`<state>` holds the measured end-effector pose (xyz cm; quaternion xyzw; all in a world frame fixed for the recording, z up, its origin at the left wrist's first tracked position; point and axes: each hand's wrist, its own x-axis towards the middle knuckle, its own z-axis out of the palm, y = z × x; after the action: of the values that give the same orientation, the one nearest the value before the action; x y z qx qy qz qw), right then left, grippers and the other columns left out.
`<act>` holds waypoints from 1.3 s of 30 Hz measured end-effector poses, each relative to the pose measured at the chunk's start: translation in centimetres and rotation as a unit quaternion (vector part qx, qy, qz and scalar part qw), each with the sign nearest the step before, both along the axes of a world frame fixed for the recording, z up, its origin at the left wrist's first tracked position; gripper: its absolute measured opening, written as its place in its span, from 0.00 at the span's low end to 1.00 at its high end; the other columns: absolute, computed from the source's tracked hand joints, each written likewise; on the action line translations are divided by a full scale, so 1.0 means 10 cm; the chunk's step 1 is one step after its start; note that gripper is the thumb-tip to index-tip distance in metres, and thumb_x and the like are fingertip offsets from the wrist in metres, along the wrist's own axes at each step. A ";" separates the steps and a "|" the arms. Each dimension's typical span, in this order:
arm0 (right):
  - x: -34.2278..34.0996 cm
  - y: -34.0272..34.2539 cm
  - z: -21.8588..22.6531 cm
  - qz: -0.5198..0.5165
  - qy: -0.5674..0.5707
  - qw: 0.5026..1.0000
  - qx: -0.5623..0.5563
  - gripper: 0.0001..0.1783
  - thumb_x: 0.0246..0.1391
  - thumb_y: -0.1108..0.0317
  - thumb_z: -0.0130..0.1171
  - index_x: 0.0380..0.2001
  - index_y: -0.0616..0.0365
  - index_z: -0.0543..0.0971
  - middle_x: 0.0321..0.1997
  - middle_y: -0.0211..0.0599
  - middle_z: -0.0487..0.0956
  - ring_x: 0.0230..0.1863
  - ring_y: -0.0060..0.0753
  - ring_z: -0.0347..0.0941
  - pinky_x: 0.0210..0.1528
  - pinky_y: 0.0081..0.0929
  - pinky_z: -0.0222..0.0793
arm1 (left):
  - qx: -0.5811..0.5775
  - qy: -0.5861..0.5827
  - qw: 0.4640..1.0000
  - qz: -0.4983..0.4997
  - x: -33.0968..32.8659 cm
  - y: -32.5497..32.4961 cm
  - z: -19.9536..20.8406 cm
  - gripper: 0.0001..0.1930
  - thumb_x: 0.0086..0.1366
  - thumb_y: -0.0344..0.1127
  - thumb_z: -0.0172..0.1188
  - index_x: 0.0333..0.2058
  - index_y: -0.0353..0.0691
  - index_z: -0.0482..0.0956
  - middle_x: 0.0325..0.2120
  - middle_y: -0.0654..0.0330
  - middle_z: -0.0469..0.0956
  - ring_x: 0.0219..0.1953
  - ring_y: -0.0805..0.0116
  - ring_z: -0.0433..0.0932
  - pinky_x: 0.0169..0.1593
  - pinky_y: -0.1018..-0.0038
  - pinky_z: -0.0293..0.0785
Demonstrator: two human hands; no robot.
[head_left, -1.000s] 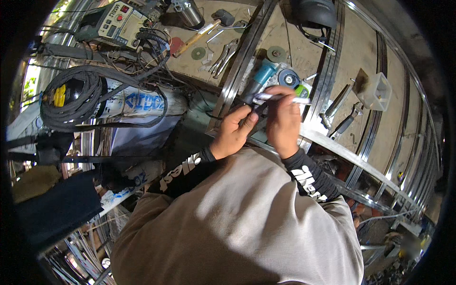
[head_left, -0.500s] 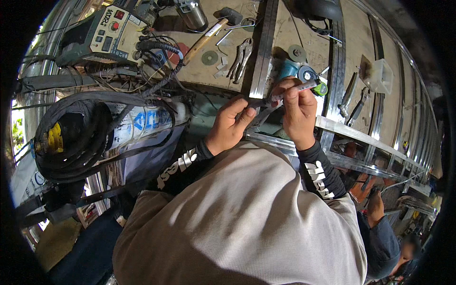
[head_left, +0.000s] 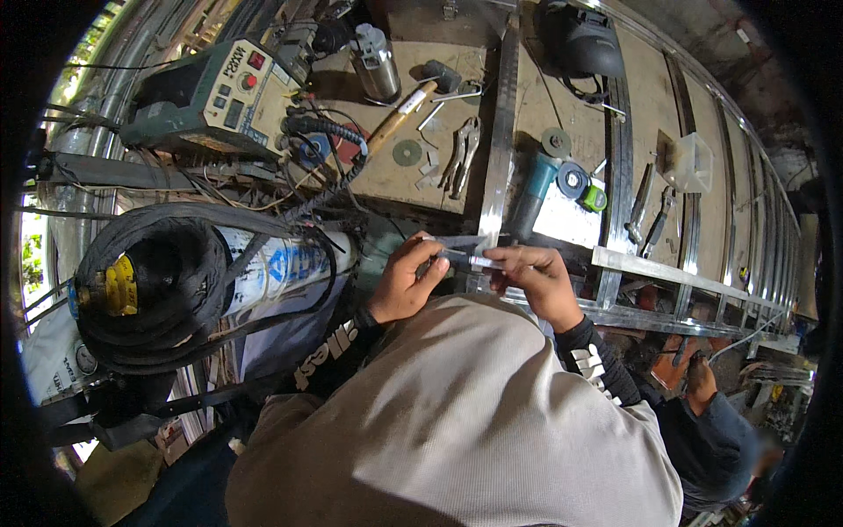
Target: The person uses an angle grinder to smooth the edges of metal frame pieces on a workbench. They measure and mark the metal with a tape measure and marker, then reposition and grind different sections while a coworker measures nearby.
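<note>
Head view, looking down over a grey-shirted torso: both bare hands are raised together at the near edge of a cluttered workbench. A short, thin silver metal piece (head_left: 470, 260) is held between them, just above a long bright aluminium frame rail (head_left: 500, 149) that runs away across the bench. The left hand (head_left: 406, 281) is curled, its fingers closed round the left end of the metal piece. The right hand (head_left: 537, 279) is set against the other end, with thumb and forefinger pinched on it and the remaining fingers folded underneath. Whether the piece is touching the rail below cannot be told.

Just beyond the hands, a blue-bodied angle grinder (head_left: 537, 189) is laid on the bench, beside a small green and black tape measure (head_left: 594, 198). To the left of the rail, a pair of steel locking pliers (head_left: 463, 151), a round grey grinding disc (head_left: 407, 152) and a wooden-handled hammer (head_left: 413, 95) are spread on a brown board. A green welding machine (head_left: 211, 97) is seen at the upper left, and a large coil of black cable (head_left: 154, 285) lies at the left, near a white gas cylinder (head_left: 281, 263). Another person (head_left: 716, 439) is seen at the lower right.
</note>
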<state>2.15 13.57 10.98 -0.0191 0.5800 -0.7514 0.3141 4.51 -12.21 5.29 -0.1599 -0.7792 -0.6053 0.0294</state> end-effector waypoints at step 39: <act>0.95 0.72 -0.85 0.099 0.090 0.882 0.453 0.26 0.59 0.54 0.64 0.52 0.64 0.78 0.46 0.64 0.81 0.46 0.68 0.79 0.49 0.49 0.77 | -0.242 -0.012 0.904 0.353 -2.15 -0.46 -1.98 0.16 0.64 0.39 0.66 0.44 0.32 0.85 0.37 0.39 0.84 0.42 0.43 0.83 0.47 0.57 0.76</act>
<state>11.64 20.79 2.47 0.0005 0.8778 -0.3668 0.3082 -16.95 -16.85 -14.47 0.1302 -0.9073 -0.3505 0.1921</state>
